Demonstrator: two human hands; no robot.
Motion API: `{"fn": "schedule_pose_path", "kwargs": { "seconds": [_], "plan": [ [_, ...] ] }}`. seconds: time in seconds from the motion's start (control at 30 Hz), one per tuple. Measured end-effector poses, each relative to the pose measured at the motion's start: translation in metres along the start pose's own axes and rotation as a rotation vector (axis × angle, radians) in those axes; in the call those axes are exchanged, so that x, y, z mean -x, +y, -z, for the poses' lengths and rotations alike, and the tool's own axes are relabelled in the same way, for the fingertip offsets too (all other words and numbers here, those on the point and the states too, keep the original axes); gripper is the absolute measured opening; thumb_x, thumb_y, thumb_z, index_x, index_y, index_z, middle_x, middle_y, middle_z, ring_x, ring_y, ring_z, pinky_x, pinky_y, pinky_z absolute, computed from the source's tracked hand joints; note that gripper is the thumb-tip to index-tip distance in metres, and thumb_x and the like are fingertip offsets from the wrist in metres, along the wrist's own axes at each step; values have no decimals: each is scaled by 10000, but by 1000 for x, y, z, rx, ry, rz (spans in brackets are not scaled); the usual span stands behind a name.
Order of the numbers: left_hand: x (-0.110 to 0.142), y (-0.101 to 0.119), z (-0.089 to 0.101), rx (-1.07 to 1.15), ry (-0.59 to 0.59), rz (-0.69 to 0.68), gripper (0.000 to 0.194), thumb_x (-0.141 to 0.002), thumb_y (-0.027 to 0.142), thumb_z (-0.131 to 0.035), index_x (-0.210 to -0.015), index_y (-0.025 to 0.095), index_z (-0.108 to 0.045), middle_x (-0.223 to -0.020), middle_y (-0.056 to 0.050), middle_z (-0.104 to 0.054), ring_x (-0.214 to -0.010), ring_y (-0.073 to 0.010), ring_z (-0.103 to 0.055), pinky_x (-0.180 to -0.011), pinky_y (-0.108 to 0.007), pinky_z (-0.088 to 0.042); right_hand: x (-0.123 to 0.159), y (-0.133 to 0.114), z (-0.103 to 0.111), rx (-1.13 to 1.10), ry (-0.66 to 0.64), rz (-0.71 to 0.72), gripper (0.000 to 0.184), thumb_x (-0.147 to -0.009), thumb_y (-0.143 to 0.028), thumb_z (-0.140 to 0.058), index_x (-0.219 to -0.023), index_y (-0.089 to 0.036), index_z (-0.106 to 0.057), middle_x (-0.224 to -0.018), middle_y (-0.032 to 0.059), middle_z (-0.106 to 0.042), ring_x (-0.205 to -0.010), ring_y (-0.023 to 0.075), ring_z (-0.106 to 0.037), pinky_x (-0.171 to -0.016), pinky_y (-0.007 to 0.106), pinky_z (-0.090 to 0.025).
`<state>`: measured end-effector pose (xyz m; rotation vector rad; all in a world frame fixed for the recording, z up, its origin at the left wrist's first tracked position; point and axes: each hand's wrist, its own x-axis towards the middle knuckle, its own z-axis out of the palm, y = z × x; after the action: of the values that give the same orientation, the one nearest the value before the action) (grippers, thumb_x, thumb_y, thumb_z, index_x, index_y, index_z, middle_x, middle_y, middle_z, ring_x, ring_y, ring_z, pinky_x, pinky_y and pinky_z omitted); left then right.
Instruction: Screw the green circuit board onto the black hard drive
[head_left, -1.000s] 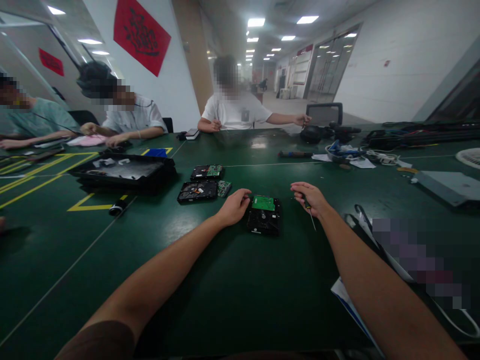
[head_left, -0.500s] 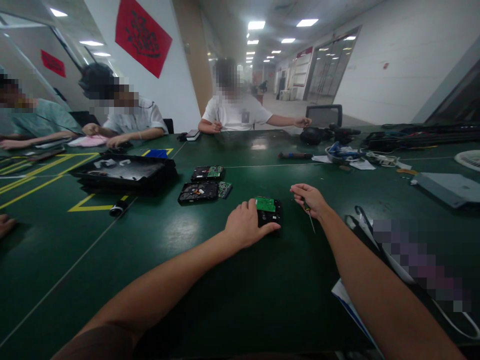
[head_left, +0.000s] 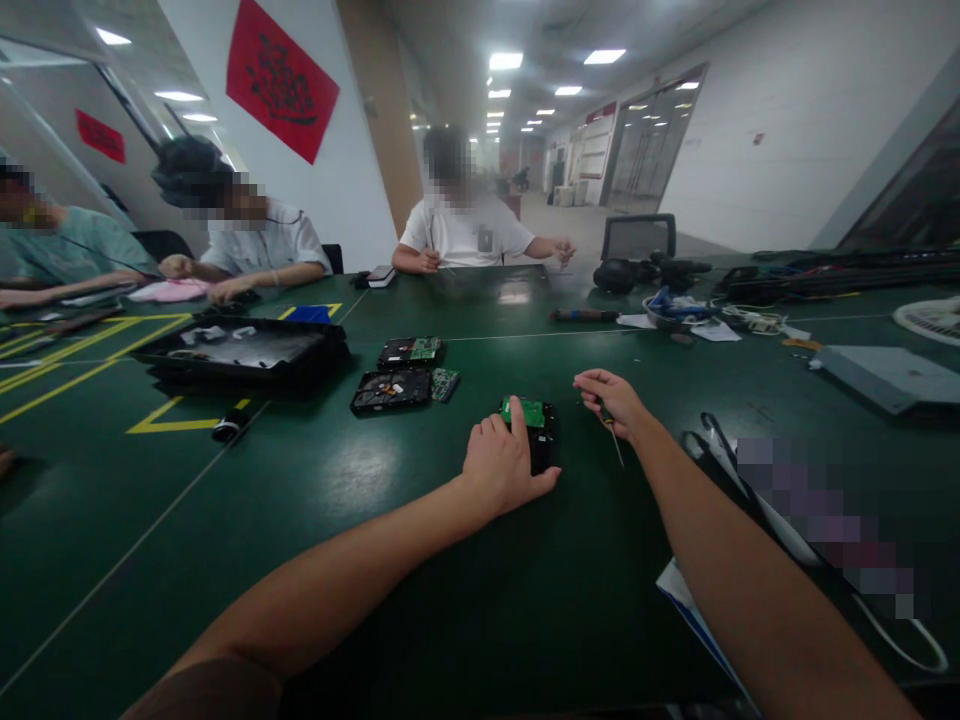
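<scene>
A hard drive (head_left: 547, 440) with a green circuit board (head_left: 534, 413) lies on the green table before me. My left hand (head_left: 496, 468) is closed against its left side and near edge, the index finger reaching onto the board and the thumb along the near corner. To the right of the drive, my right hand (head_left: 616, 400) holds a thin screwdriver (head_left: 617, 447), its shaft pointing down toward the table. Thumb and index fingertips of that hand are pinched together; whether something tiny is between them I cannot tell.
Two more drives, a nearer one (head_left: 390, 392) and a farther one (head_left: 396, 351), lie ahead left beside a loose circuit board (head_left: 444, 384). A black tray (head_left: 300, 365) is farther left. A grey box (head_left: 874, 375) and cables (head_left: 772, 318) are at right. Co-workers sit opposite.
My left index finger has stretched out onto the green board, and that hand has shifted slightly. My right hand keeps the screwdriver. The person opposite has drawn an outstretched hand inward.
</scene>
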<state>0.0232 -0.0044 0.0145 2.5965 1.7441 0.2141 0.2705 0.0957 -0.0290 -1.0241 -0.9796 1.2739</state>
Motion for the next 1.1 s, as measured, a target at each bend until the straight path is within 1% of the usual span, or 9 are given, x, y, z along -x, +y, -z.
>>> {"fn": "schedule_pose_path", "kwargs": {
  "seconds": [0.2, 0.27, 0.4, 0.53, 0.67, 0.83, 0.93, 1.0, 1.1],
  "plan": [
    [-1, -34, 15, 16, -154, -173, 1196, -724, 725, -607, -1567, 56, -85, -1330, -280, -547, -1183, -409, -580, -950, -460, -477, 1, -2, 1, -11, -16, -28, 335, -605, -233, -890, -841, -179, -659, -782, 16, -664, -538, 49, -448, -382, 148, -269],
    [-2, -48, 23, 60, -197, -265, 1180, -685, 673, -677, -1564, 98, -141, -1360, -251, -538, -1190, -394, -587, -961, -441, -488, 1, -2, 0, -14, -18, -29, 335, -606, -230, -891, -846, -179, -663, -757, 5, -644, -543, 50, -450, -385, 146, -273],
    [-10, -76, 37, 194, -295, -480, 1109, -653, 466, -766, -1562, 200, -190, -1490, -176, -465, -1287, -342, -547, -1049, -403, -462, 2, -3, -1, 15, -11, -38, 345, -599, -262, -903, -842, -180, -673, -723, -9, -615, -530, 49, -440, -380, 148, -272],
    [-18, -91, 42, 224, -370, -603, 1046, -642, 241, -782, -1539, 291, -246, -1557, -107, -432, -1433, -310, -418, -1176, -440, -337, 3, -4, -2, 31, -7, -34, 373, -569, -291, -922, -834, -182, -682, -725, -7, -618, -522, 51, -437, -373, 155, -278],
    [-13, -84, 38, 61, -231, -541, 960, -631, 124, -812, -1470, 282, -372, -1615, -124, -343, -1501, -353, -290, -1200, -519, -253, 1, -2, 0, 22, -7, -35, 360, -586, -278, -917, -845, -177, -688, -731, -5, -620, -533, 48, -442, -383, 148, -283],
    [-7, -68, 30, -46, -189, -492, 1059, -524, 259, -941, -1444, 196, -420, -1602, -206, -328, -1475, -420, -301, -1170, -519, -291, -2, 1, 2, 27, -20, -28, 352, -604, -282, -907, -857, -177, -685, -772, 4, -641, -549, 50, -461, -395, 150, -290],
    [-15, -68, 30, -96, -93, -456, 1101, -509, 276, -956, -1459, 217, -404, -1640, -197, -238, -1466, -448, -293, -1172, -542, -272, -3, 1, 3, 28, -26, -26, 354, -608, -283, -906, -861, -175, -682, -764, 3, -639, -549, 51, -464, -398, 153, -291],
    [-21, -71, 32, -119, -45, -439, 983, -598, 207, -912, -1448, 244, -420, -1641, -176, -243, -1438, -436, -346, -1160, -543, -291, -3, 2, 3, 24, -33, -20, 354, -608, -283, -906, -859, -173, -682, -759, 4, -640, -549, 52, -466, -400, 154, -295],
    [-28, -75, 34, -104, 11, -375, 574, -854, 116, -657, -1389, 239, -492, -1561, -171, -392, -1359, -392, -462, -1099, -545, -362, -3, 2, 3, 6, -27, -15, 361, -606, -279, -908, -866, -183, -677, -757, 2, -644, -548, 53, -467, -401, 151, -298]
  ]
}}
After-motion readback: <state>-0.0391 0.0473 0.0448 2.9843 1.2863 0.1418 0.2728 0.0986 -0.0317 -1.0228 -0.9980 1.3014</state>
